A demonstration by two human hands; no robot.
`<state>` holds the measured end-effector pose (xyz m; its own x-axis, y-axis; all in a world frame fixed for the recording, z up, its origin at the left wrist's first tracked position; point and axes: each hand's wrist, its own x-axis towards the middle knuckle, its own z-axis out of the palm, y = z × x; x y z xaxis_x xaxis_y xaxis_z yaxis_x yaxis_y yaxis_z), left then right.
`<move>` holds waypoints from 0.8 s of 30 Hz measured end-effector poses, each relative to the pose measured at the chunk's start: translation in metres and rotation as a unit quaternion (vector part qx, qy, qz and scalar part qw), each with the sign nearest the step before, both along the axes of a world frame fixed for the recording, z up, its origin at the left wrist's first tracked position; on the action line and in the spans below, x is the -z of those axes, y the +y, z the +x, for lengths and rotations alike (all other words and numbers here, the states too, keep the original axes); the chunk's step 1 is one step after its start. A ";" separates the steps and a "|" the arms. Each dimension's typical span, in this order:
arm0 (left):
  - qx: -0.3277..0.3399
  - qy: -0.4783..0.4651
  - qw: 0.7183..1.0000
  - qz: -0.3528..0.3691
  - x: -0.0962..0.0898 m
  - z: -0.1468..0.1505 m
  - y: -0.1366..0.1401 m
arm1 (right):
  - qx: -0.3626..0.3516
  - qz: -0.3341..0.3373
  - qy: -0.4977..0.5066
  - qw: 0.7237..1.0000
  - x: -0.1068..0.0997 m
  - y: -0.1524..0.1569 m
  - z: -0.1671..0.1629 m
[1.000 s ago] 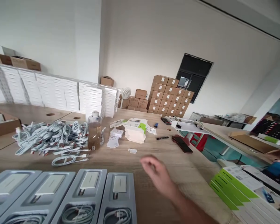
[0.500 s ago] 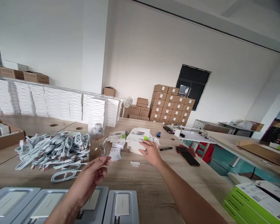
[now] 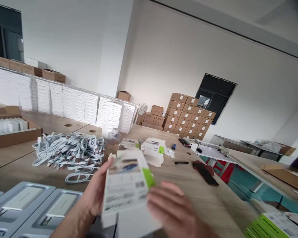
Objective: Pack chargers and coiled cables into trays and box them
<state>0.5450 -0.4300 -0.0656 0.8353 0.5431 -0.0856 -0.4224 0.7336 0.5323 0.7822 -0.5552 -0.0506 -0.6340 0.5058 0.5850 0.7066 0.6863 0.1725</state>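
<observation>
In the head view, a printed white carton (image 3: 125,185) with a green corner was held up over the near part of the wooden surface (image 3: 218,210). Its left side was grasped by the left hand (image 3: 95,193), the thumb pressed along the edge. The right hand (image 3: 172,208) was blurred and set against the carton's right side; whether it was gripped there could not be told. Grey trays (image 3: 47,191), fitted with white chargers (image 3: 23,198), were lined up toward the surface's near edge, left of the carton. Beyond them, a heap of cables (image 3: 72,150) was spread beside a clear bottle (image 3: 112,143). Flattened cartons (image 3: 155,150) were piled farther back. Near the right edge, a black marker (image 3: 181,162) and a phone (image 3: 207,175) were laid.
</observation>
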 end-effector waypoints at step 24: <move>0.057 0.317 0.916 0.240 0.029 0.045 -0.038 | 0.280 -0.316 0.250 0.872 0.057 -0.004 0.018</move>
<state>0.5895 -0.4679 -0.0943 0.7536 0.5581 -0.3473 0.1479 0.3709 0.9168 0.8006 -0.5591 -0.1080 0.0685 0.9755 0.2092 0.8397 0.0569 -0.5400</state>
